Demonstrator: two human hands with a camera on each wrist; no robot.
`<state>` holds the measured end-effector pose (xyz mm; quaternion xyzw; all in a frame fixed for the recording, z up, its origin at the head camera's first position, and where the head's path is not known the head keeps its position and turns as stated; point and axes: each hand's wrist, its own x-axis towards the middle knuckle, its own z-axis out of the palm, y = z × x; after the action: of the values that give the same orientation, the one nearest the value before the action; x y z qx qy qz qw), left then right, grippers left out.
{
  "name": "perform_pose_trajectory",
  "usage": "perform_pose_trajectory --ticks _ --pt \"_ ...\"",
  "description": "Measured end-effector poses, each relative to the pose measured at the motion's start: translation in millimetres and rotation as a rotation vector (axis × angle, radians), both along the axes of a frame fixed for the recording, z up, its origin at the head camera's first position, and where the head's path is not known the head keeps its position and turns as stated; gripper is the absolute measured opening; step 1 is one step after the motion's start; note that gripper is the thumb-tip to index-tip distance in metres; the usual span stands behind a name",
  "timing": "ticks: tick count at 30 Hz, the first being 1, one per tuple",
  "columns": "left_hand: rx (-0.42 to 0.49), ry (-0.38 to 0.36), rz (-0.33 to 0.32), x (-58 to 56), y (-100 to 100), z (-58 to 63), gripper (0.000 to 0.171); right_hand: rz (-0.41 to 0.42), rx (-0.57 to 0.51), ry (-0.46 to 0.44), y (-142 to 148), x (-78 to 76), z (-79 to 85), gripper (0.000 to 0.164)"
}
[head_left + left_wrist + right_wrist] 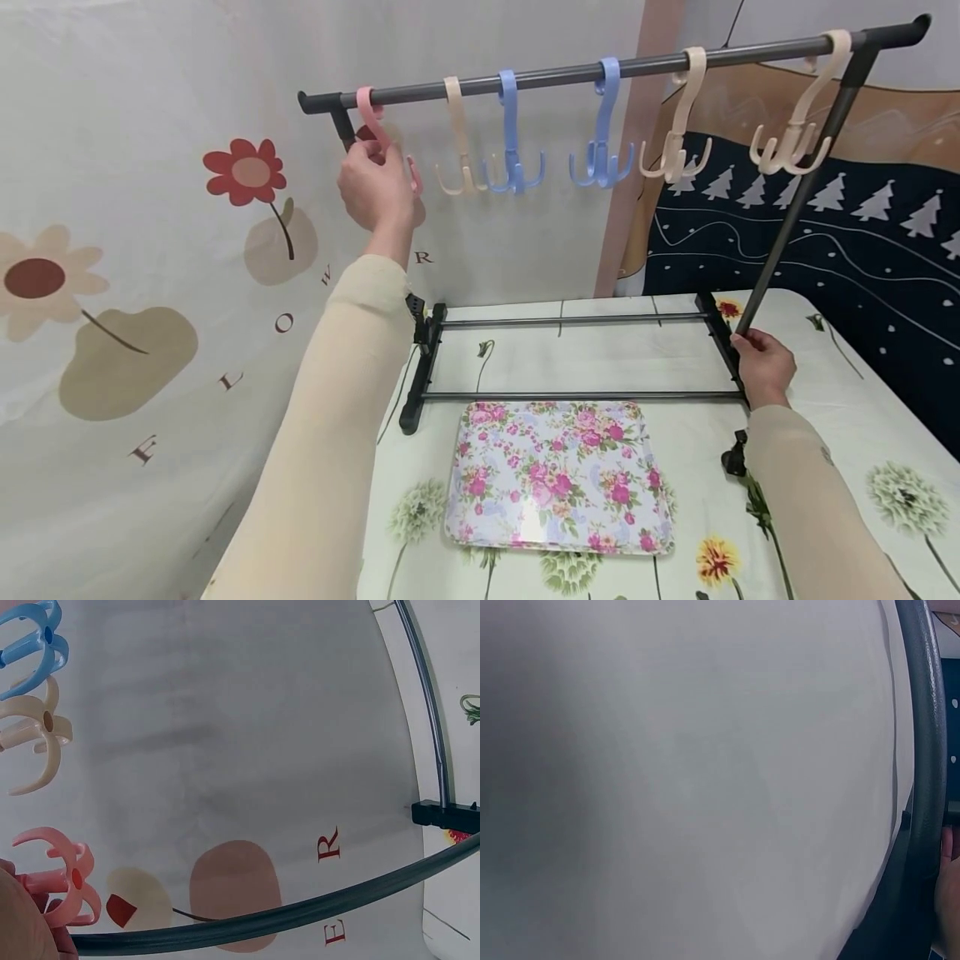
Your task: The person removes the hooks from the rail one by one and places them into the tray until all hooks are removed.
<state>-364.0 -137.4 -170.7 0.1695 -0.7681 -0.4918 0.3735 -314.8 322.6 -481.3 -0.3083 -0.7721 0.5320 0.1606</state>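
Note:
My left hand (378,190) pinches a pink multi-prong hook (369,108) that hangs from the left end of a dark grey garment rack's top bar (558,77). In the left wrist view, the prongs of this pink hook (69,877) stick out past my fingers. Low on the right, my right hand (765,367) grips the rack's right post (787,221) near its foot. Along the bar to the right hang a beige hook (459,137), two blue hooks, one of them (512,133) close to the beige one, and two more beige hooks.
The rack's base (577,397) stands on a flower-print tabletop (420,567). In front of it lies a floral tray (555,475). Small black pieces (735,457) sit by the right foot. A printed curtain (225,100) hangs behind, and a dark tree-patterned cloth (787,242) on the right.

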Motion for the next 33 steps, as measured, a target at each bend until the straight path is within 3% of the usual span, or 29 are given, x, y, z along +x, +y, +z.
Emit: perform_pose_trajectory --ticks 12,23,33 --pt "-0.034 0.036 0.002 1.4 -2 6.4 0.022 0.015 0.0 0.008 3 -1.5 -0.9 0.048" --pt "-0.066 0.026 -0.053 4.8 -2 20.4 0.024 0.021 0.079 0.018 3 -2.6 -3.3 0.045" --pt "-0.121 0.002 -0.034 6.0 -2 28.9 0.025 0.029 0.145 0.047 1 -1.7 -3.3 0.043"
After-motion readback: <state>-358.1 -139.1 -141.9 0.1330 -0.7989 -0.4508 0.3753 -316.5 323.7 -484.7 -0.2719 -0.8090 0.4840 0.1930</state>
